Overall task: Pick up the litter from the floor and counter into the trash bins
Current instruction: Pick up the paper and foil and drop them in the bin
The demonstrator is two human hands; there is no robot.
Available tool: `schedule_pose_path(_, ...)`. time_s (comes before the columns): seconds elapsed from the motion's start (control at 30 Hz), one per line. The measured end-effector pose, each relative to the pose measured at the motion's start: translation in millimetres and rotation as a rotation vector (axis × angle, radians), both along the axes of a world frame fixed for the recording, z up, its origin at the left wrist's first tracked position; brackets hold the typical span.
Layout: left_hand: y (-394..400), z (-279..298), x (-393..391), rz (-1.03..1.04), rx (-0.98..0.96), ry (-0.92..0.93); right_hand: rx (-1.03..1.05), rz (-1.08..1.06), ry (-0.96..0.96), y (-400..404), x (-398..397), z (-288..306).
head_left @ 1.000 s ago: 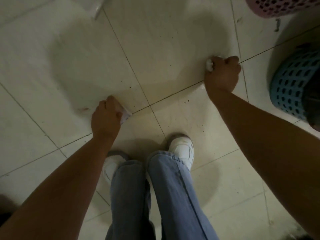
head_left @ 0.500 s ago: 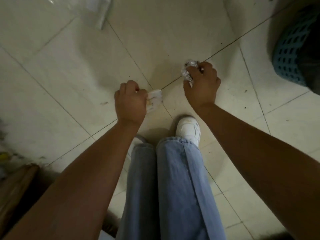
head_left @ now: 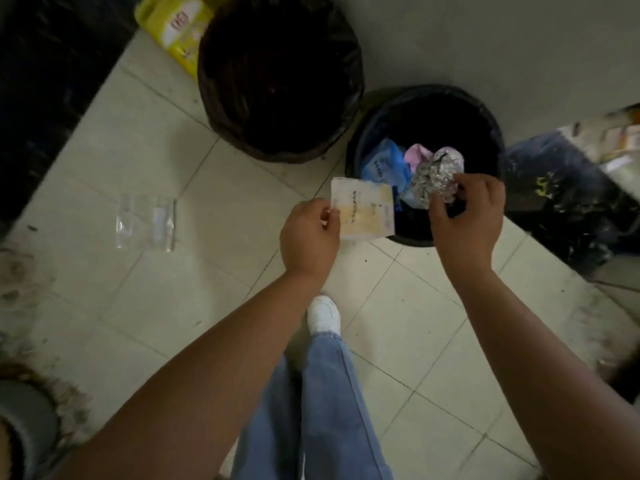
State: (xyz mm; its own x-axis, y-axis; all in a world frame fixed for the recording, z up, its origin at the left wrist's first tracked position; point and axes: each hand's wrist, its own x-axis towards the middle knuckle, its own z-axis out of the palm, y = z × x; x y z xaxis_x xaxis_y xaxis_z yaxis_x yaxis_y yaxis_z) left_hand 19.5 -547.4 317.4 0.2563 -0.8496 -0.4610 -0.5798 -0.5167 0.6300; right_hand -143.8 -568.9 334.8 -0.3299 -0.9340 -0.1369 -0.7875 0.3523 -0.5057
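Poised over the smaller black-lined bin (head_left: 491, 133) at one o'clock, the right hand (head_left: 465, 216) pinches crumpled foil (head_left: 433, 180) and the left hand (head_left: 310, 233) a paper wrapper (head_left: 363, 213), ready to drop; a clear plastic bag (head_left: 147, 221) remains on the floor at nine o'clock

Open bin mouths ahead, clutter on the edges

The right bin (head_left: 491, 133) at upper centre-right has an open mouth, part filled with bags; the foil ball (head_left: 433, 183) and paper wrapper (head_left: 363, 213) hang over its near rim. The left bin (head_left: 280, 81) gapes dark beside it. Bare floor tiles (head_left: 214, 289) spread lower left, broken only by a clear plastic bag (head_left: 147, 221). A dark speckled object (head_left: 561, 202) crowds the right.
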Motion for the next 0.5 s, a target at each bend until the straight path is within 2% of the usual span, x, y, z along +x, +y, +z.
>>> schedule_pose_path(0.07,-29.9,9.3,-32.6,-0.063,0.058,0.03,0.209,-0.041,0.041,-17.8,-18.3,3.9)
schedule_pose_path(0.13,-49.3,11.3,-55.5,-0.22,0.154,-0.03,0.41,0.005,0.13,-27.9,-25.2,3.0)
schedule_pose_path(0.23,-52.5,15.9,-53.4,-0.485,0.263,-0.248,0.501,0.152,0.23,-25.8,-18.1,7.8)
schedule_pose_path(0.33,-38.3,22.6,-8.3,-0.693,0.233,-0.476,0.584,0.3,0.274,-13.5,9.1,17.5)
schedule_pose_path(0.5,-5.7,17.7,93.1,-0.637,0.376,-0.493,0.644,0.528,0.248,1.8,101.6,18.9)
